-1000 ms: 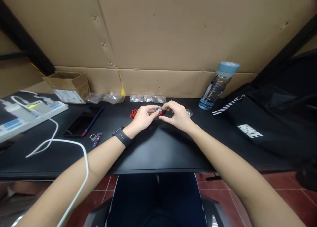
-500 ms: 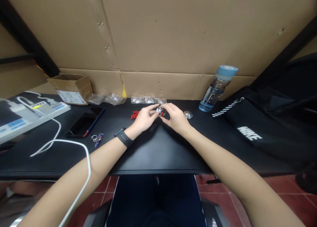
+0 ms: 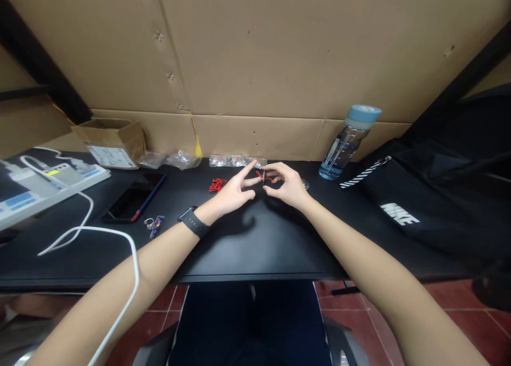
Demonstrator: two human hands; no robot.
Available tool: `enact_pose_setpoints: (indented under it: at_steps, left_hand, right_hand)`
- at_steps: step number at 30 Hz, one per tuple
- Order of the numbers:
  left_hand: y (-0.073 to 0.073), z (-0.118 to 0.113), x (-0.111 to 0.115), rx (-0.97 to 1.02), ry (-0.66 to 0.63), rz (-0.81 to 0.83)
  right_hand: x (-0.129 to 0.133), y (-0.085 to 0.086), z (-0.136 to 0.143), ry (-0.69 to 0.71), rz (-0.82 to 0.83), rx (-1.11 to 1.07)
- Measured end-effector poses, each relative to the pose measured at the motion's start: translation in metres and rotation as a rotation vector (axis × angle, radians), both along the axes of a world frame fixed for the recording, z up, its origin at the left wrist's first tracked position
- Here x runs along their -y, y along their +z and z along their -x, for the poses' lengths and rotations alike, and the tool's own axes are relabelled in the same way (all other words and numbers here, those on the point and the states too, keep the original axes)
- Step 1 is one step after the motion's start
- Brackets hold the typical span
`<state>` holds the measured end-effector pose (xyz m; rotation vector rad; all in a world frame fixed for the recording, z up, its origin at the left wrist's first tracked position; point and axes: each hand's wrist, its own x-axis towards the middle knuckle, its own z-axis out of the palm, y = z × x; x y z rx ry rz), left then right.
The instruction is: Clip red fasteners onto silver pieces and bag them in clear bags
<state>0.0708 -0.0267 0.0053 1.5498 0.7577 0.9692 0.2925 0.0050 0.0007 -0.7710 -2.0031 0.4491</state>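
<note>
Between my hands is a small shiny round piece with a red cord, turned nearly edge-on. My right hand pinches it between thumb and fingertips. My left hand, with a dark watch on the wrist, has its thumb and fingers spread apart, one fingertip close to the piece; whether it touches, I cannot tell. Left of that hand lies a bundle of red cord on the black table. A clear round dome is partly hidden behind my right hand.
Clear plastic packets lie along the cardboard wall. A water bottle and black bag stand right. Leftward are a phone, keyring, open carton and power strip; a white cable crosses my left forearm.
My left fingers have let go of the shiny piece and spread apart. The piece has turned edge-on in my right hand, with more red cord showing.
</note>
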Motion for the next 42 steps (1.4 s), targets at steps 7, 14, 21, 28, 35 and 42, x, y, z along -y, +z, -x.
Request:
enact_pose_setpoints:
  at_steps: [7,14,21,28,35,42]
  left_hand:
    - [-0.003,0.002,-0.003,-0.005,-0.063,-0.018]
    - [-0.007,0.001,-0.001,-0.130,-0.083,-0.125]
    - [-0.011,0.005,0.000,-0.375,-0.035,-0.348]
    - [0.001,0.004,0.007,-0.549,0.004,-0.466]
    - [-0.004,0.006,0.003,-0.519,0.022,-0.434]
    - [0.015,0.030,-0.013,-0.652,0.345,-0.566]
  right_hand:
    - [0.000,0.001,0.000,-0.002,-0.015,0.060]
    - [-0.002,0.003,-0.006,-0.006,0.024,0.173]
    - [-0.003,0.004,-0.010,-0.022,0.073,0.211]
    - [-0.001,0.006,-0.008,-0.014,0.033,0.209]
    - [0.001,0.005,-0.003,-0.034,0.010,0.209]
    - [0.002,0.006,-0.005,-0.061,-0.019,0.194]
